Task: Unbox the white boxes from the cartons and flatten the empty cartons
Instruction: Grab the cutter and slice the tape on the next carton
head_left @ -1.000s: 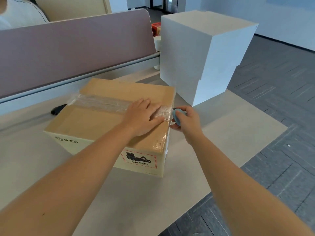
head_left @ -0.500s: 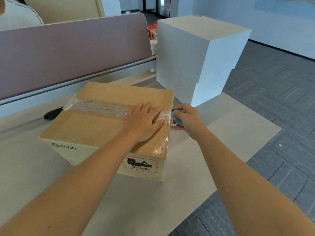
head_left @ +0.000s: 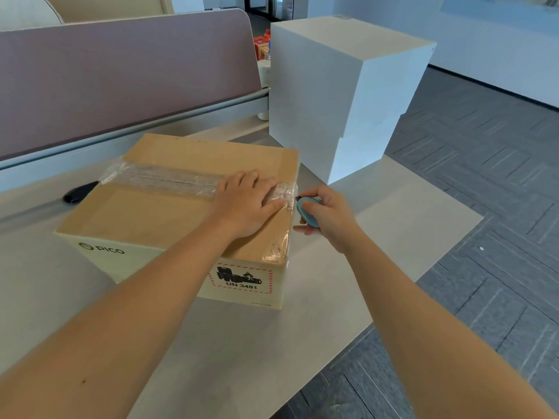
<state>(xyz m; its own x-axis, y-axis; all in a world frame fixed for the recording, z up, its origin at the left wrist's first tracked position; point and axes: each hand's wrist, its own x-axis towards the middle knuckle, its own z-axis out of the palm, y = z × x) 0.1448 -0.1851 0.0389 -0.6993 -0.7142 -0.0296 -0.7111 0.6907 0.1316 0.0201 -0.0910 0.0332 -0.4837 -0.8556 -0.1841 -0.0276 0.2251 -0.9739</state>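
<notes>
A brown cardboard carton [head_left: 169, 207] sits on the pale grey desk [head_left: 257, 343], toward its left and middle, with its top flaps closed and sealed by a strip of clear tape [head_left: 163, 179] running along the centre seam and folding over the right edge. Its contents cannot be seen. The near side carries a "PICO" mark and a red-bordered "UN 3481" battery label [head_left: 241, 278]. The left hand [head_left: 245, 204] lies flat on the carton's lid at its right end, fingers straight and spread across the tape, pressing down and grasping nothing. Just beside the carton's right edge, the right hand [head_left: 328, 219] is curled round a small teal cutter [head_left: 306, 210], whose dark tip points at the taped edge; whether the tip touches the tape cannot be made out. Behind and to the right, two white boxes [head_left: 332, 95] stand stacked on the far end of the desk, both closed, the upper one slightly offset from the lower. A dark object [head_left: 77, 192] lies on the desk behind the carton's left corner, partly hidden. A mauve partition panel [head_left: 121, 71] runs along the desk's far edge, and grey patterned carpet [head_left: 484, 176] covers the floor to the right.
</notes>
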